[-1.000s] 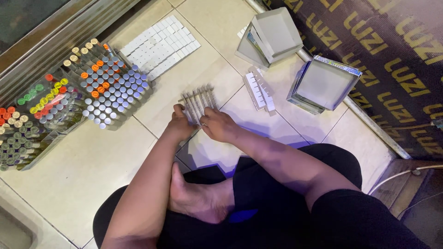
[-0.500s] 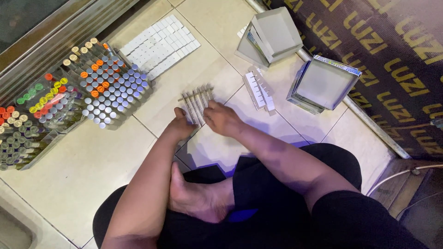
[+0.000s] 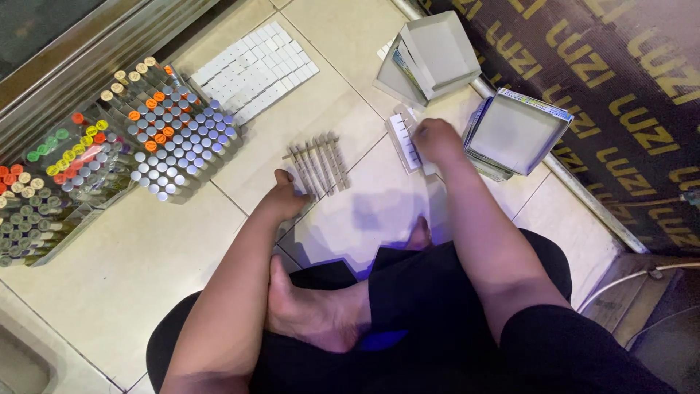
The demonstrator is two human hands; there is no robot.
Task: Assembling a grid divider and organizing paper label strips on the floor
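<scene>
Near: person sits cross-legged on pale floor tiles (image 3: 124,263), bare foot tucked under the knees. Left hand (image 3: 283,195) rests on the tile, fingers curled narrow at the near end of a row of slim grey tubes (image 3: 319,162) lying side by side. Right hand (image 3: 436,138) lies w/ fingers bent down on a white strip of small pieces (image 3: 402,140); can't tell if it grips.

Farther: open white box (image 3: 519,133) w/ blue-green printed edge just right of the right hand; a second grey-white box (image 3: 429,55) behind it. White sheet of small square labels (image 3: 251,69) flat on the tile. Left side: clear racks of capped vials (image 3: 175,131), caps silver, orange, cream; further left, red, green, yellow caps (image 3: 51,171). Metal door track along top left; dark wall covering w/ gold lettering at right.

Vs 0.5 s ago: right hand has left the tubes and moved right to the strip; left hand stays put.
</scene>
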